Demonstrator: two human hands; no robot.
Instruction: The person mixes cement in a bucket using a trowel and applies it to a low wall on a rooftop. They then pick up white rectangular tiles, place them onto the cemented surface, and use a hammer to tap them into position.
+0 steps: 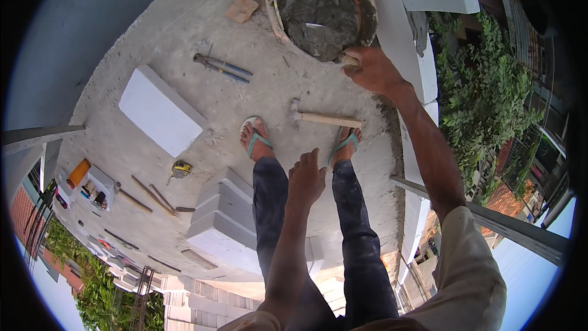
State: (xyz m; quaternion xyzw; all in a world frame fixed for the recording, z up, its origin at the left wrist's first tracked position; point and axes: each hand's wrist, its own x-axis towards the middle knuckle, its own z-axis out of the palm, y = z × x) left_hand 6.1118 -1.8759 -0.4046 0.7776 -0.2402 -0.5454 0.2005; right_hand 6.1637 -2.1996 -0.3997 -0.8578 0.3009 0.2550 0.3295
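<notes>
Rough grey floor (214, 105) under your sandals (261, 139)
Ahead stands a bucket (273, 19) of grey mix (312, 0), a pinkish-tan chunk (242, 8) near it; pincers (228, 70), a hammer (327, 119), a tape measure (180, 169) and a white block (162, 111) lie around you, more white blocks (222, 227) at your left.

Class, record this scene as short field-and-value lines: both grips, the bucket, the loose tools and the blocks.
Right grip: closed around a tool handle
Left grip: fingers loosely bent, nothing visible held
Bucket: contains wet grey mix
Loose tools: pincers, hammer, tape measure
Blocks: pale; one lies apart, left of the feet
</notes>
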